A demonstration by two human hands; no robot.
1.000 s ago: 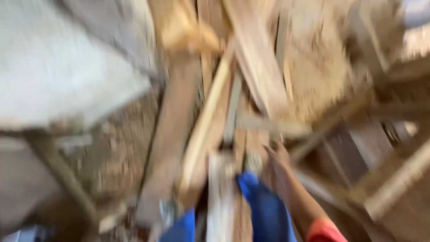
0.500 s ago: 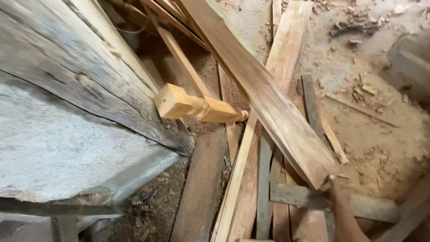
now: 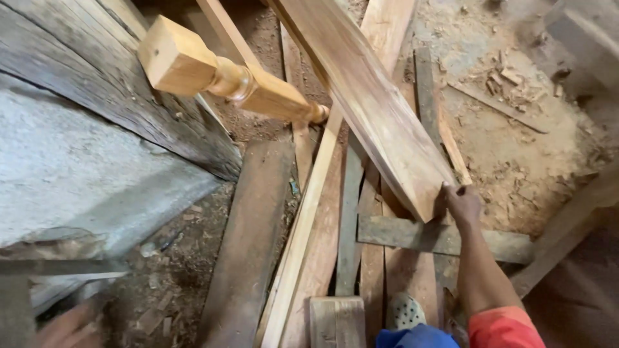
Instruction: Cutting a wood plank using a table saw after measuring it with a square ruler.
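Note:
My right hand [image 3: 461,205] grips the near end of a long reddish-brown plank [image 3: 371,103] that slants up and away over a pile of boards [image 3: 322,245] on the floor. At the bottom left edge my left hand [image 3: 61,327] shows only as a blur of fingers, and whether it holds anything cannot be told. A pale turned wooden leg [image 3: 222,77] with a square end sticks out at the upper left, just left of the plank. My foot in a light perforated shoe [image 3: 407,312] stands on the boards below my right arm.
A grey concrete slab [image 3: 77,167] and weathered timber [image 3: 109,84] fill the left side. Sawdust and wood chips [image 3: 509,129] cover the dirt floor at the right. A dark crosspiece [image 3: 438,237] lies under the plank's end. A wooden frame piece [image 3: 567,225] stands at the right edge.
The view has steadied and moved closer to the boards. My right hand has taken hold of the plank's near end, and the turned leg now appears larger at upper left.

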